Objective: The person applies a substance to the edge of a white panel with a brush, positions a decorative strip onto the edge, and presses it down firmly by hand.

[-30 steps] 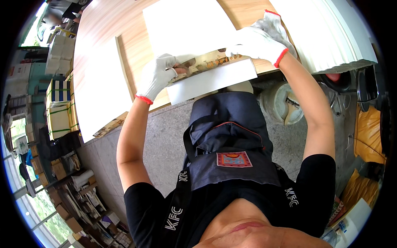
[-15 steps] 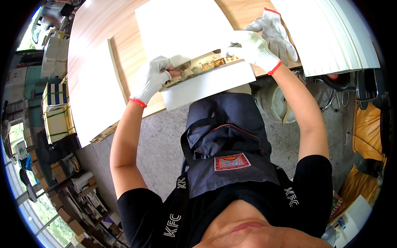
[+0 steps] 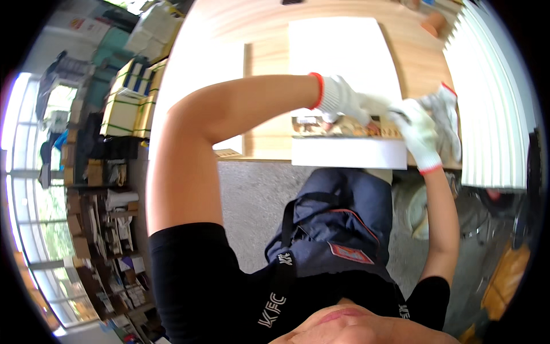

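Head view: mottled brown-and-tan strip [image 3: 342,129] beside a white band [image 3: 348,152].

Left hand [image 3: 346,106] and right hand [image 3: 420,132], gloved, at a patterned strip [image 3: 309,127]

The left hand touches the strip; the right hand is at its right end. Beyond the strip lies a white panel [image 3: 338,51], on its near side a white flap [image 3: 349,153], to its right a loose glove [image 3: 448,129] and, farther, white stacked sheets [image 3: 487,120].
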A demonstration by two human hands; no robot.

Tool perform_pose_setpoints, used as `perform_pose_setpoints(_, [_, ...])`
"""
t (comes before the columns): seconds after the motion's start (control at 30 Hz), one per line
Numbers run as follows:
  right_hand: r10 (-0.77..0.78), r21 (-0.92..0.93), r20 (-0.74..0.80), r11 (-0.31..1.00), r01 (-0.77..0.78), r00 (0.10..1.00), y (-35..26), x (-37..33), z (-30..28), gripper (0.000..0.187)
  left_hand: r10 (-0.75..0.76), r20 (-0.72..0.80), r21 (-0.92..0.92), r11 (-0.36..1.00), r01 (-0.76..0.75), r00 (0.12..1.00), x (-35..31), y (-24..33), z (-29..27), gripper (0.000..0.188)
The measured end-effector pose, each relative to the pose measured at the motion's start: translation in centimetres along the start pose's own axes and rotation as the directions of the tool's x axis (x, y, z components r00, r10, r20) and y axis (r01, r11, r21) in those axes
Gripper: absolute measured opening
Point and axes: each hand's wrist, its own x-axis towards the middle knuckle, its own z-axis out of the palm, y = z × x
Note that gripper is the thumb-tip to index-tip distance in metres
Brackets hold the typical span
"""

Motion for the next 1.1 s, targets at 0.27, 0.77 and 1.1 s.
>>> perform_pose_setpoints(0.27, [0.377,-0.567,-0.214,0.703,-0.429,0.901,6.1,-0.8,-3.5,0.033,0.046,-0.013,0.183,0.982,-0.042,0.999,-0.4,-0.3,0.5,0.087])
perform_pose_setpoints(0.77, [-0.537,-0.290,0.278,0.744,0.602,0.797,-7.4,0.4,5.3,0.039,0.201,-0.211,0.282,0.949,-0.137,0.957,2.1,-3.4,2.8,0.068])
perform_pose_setpoints(1.1, [-0.485,-0.044,0.242,0.860,0.509,0.840,-9.5,1.2,10.0,0.016,0.192,-0.177,0.147,0.975,-0.167,0.965,1.3,-2.9,2.4,0.087])
